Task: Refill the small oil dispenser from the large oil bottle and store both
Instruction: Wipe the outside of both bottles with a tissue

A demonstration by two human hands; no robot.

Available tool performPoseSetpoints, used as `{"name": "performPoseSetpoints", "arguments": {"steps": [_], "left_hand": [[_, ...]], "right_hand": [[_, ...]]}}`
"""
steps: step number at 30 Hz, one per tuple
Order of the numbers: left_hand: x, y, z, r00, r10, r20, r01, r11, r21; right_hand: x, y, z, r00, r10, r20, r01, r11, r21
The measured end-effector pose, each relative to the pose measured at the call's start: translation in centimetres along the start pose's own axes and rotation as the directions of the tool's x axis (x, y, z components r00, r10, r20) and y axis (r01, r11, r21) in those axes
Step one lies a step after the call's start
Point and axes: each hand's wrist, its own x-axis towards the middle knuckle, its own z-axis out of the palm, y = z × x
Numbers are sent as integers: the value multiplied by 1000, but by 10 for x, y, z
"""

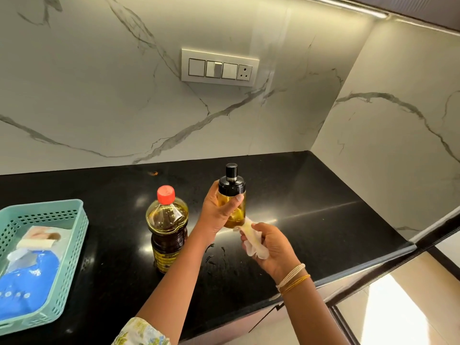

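My left hand [216,212] grips the small oil dispenser [232,192], a glass jar of yellow oil with a black pump cap, and holds it upright above the black counter [311,207]. My right hand [270,246] clutches a crumpled white tissue [254,241] pressed against the dispenser's base. The large oil bottle [167,227], with a red cap and dark yellow oil, stands upright on the counter just left of my left forearm, cap on.
A teal perforated basket [49,215] with a blue packet and papers sits at the counter's left. A switch panel [219,67] hangs on the marble wall. The counter's front edge runs down the right, with floor beyond. Small dark specks lie near the bottle.
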Motion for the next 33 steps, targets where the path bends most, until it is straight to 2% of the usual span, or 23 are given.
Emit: {"name": "performPoseSetpoints", "arguments": {"steps": [3,5,9,15,21,33], "left_hand": [[-4,-16,-1,1000,-29,3,29,998,59],[-9,-30,-4,998,-57,-41,61,993,104],[-22,-57,-14,984,-108,-145,130,980,151],[-36,-78,-22,982,-127,-139,159,953,256],[-48,-89,-26,978,-155,-142,188,944,269],[-53,-84,-16,979,-93,-184,148,939,310]], "right_hand": [[11,1,-2,991,-75,-108,81,995,51],[17,6,-5,987,-74,-144,82,995,53],[22,26,-17,986,-33,-162,38,999,30],[25,43,-27,980,-17,-199,20,1000,10],[28,43,-26,983,-21,-184,22,1000,4],[16,40,-33,988,-11,-152,5,999,-46]]}}
